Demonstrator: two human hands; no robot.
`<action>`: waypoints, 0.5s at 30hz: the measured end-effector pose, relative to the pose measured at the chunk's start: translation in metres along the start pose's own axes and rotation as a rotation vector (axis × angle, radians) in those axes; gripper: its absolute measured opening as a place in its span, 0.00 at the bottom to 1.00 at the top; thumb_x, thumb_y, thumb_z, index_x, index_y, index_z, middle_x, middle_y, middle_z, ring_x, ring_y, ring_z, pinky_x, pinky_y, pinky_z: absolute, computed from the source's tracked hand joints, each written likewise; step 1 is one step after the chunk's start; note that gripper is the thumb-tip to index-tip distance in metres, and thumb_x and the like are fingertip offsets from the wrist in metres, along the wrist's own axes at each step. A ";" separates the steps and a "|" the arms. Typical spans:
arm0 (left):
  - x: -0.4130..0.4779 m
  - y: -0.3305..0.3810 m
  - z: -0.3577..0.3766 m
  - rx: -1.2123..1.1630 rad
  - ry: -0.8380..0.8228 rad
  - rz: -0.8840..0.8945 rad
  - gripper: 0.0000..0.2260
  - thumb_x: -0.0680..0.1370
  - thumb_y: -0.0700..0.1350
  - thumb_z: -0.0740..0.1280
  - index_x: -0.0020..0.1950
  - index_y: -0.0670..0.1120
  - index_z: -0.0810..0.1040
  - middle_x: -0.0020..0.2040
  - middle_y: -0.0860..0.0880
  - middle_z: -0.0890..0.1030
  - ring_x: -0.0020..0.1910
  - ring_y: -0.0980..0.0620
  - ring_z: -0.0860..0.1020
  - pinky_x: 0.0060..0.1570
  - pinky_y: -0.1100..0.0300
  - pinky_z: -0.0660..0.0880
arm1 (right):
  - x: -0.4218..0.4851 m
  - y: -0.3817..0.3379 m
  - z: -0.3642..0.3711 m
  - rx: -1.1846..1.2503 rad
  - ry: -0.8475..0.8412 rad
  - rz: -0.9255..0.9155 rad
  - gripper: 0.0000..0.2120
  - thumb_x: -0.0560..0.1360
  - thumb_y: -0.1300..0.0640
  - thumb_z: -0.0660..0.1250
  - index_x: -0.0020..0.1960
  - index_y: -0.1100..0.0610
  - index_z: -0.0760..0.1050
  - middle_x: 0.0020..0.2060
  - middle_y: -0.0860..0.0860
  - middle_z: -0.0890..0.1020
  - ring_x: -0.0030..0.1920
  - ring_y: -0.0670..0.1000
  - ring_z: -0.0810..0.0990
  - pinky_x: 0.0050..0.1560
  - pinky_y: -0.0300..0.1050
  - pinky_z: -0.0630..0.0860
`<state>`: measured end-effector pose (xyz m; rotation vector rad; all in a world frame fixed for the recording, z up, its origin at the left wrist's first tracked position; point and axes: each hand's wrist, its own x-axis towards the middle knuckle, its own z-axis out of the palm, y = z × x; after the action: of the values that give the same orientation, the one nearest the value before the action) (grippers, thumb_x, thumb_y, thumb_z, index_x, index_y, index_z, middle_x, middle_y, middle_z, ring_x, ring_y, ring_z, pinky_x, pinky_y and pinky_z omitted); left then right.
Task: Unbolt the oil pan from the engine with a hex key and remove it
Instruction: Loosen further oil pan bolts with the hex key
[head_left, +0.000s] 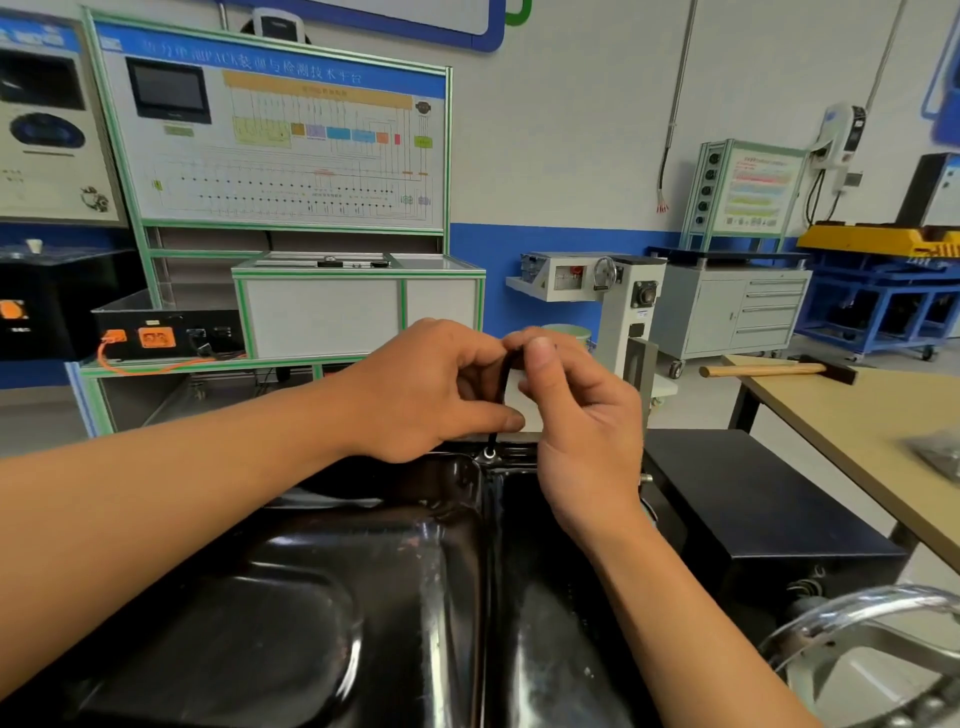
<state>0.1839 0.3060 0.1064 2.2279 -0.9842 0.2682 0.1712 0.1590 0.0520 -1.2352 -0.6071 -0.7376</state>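
A glossy black oil pan fills the lower middle of the head view, bottom side up. A black hex key stands upright with its tip in a bolt on the pan's far flange. My left hand pinches the key's shaft with thumb and fingers. My right hand grips the key's top end between thumb and fingers. The engine under the pan is hidden.
A black box sits to the right of the pan. A wooden table at the right carries a hammer. A chrome wheel rim shows at the lower right. Training boards and cabinets stand behind.
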 end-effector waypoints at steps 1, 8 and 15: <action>0.001 0.000 0.000 -0.017 -0.003 -0.016 0.09 0.73 0.43 0.76 0.47 0.39 0.82 0.39 0.41 0.83 0.35 0.49 0.78 0.41 0.49 0.77 | 0.002 0.000 -0.001 0.008 -0.009 0.074 0.10 0.77 0.53 0.67 0.41 0.58 0.81 0.45 0.49 0.81 0.47 0.43 0.79 0.52 0.38 0.76; -0.001 0.000 -0.002 -0.116 -0.079 -0.017 0.10 0.72 0.36 0.73 0.40 0.51 0.85 0.36 0.43 0.83 0.36 0.54 0.76 0.40 0.51 0.76 | -0.007 0.003 -0.002 -0.237 -0.014 -0.150 0.10 0.66 0.59 0.79 0.43 0.52 0.80 0.46 0.51 0.81 0.50 0.45 0.80 0.49 0.34 0.73; -0.003 -0.004 -0.005 -0.145 -0.188 -0.033 0.17 0.74 0.36 0.75 0.36 0.60 0.83 0.31 0.62 0.81 0.32 0.67 0.77 0.36 0.75 0.70 | -0.008 0.003 -0.006 -0.335 -0.052 -0.227 0.06 0.73 0.62 0.74 0.47 0.52 0.82 0.50 0.44 0.82 0.57 0.53 0.79 0.59 0.44 0.74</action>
<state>0.1849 0.3132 0.1068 2.1622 -1.0301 -0.0274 0.1688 0.1550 0.0427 -1.5116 -0.6930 -1.0305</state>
